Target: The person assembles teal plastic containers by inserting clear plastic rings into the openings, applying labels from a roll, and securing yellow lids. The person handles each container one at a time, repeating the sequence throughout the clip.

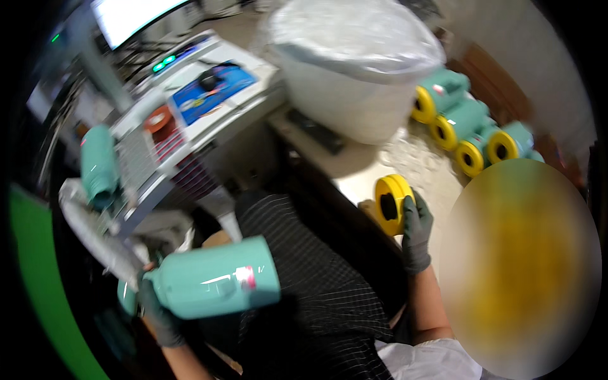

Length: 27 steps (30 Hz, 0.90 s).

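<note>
My left hand (157,310), in a grey glove, is closed around the narrower left end of a glossy teal jug body (215,278). The jug lies nearly level above my lap, with a small pink and white label on its side. Farther right, my gloved right hand (417,231) grips a yellow ring-shaped base (394,204) with a dark round opening. Ring and jug are well apart. Part of my left hand's fingers is hidden behind the jug.
Several teal jugs with yellow ends (465,123) lie at the upper right. A large white tub (354,76) lined with clear plastic stands ahead. At left, another teal jug (98,161) sits beside a white workbench (209,120). A blurred patch covers the lower right.
</note>
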### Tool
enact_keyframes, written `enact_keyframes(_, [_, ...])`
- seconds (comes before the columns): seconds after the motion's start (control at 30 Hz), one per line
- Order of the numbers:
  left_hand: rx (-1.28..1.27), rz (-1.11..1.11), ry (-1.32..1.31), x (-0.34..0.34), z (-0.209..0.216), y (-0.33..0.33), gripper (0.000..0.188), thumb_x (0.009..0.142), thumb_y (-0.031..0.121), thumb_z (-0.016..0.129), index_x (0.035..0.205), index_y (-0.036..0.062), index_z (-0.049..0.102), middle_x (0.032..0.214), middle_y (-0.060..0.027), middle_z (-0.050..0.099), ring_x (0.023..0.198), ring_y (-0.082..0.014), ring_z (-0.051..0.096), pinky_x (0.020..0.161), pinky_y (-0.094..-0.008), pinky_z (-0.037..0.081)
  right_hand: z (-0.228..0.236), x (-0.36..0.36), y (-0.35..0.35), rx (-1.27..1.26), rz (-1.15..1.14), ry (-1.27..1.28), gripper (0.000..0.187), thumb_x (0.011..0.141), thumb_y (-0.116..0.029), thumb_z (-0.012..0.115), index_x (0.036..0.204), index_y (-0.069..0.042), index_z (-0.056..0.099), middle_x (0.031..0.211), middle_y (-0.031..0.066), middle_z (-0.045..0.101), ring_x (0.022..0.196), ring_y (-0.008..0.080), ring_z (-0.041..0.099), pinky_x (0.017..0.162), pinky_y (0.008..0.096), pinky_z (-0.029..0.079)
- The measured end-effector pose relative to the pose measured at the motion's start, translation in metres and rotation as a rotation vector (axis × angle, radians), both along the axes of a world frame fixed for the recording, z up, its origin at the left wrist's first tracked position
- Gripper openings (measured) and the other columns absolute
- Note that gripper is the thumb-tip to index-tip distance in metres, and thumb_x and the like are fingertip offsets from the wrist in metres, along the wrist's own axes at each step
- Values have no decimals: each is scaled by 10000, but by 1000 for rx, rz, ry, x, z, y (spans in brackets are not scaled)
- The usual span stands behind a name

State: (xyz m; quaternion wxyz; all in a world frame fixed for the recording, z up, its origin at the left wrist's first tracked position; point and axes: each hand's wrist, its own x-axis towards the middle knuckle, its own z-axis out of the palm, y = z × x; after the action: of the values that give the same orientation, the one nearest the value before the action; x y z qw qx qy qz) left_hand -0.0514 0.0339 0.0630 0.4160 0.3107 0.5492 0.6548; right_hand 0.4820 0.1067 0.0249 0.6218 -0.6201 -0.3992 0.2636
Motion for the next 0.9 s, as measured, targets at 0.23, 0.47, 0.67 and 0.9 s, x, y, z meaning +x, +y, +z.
enact_keyframes(0.23, [61,182,-203,34,-100,-27,398,1157,280,417,1415,27,583,1308,-74,665,1207,-182,621,1049,-336,504,37,-197,39,442,666,-254,518,852,-177,808,1303,43,679,994,131,624,872,235,617,793,350,515])
enact_keyframes(0.47, [-114,25,453,50,-91,-34,403,1147,286,438,1448,40,544,1362,-89,630,1217,-203,623,1037,-357,519,27,-198,21,546,779,-396,582,794,-239,840,1300,6,692,982,110,640,825,244,594,715,357,499])
enact_keyframes(0.67, [-82,193,273,61,-79,-24,356,1153,281,414,1310,21,598,1198,-77,691,1101,-165,661,964,-338,540,29,-200,14,486,752,-328,493,869,-195,738,1300,35,671,982,112,634,816,224,580,715,345,498])
enact_keyframes(0.9, [91,331,630,62,-41,-21,308,1059,212,552,1277,-3,589,1142,-79,642,1056,-190,638,938,-326,509,20,-203,11,196,642,66,499,988,-307,597,1301,77,651,1013,78,639,884,147,580,809,313,493])
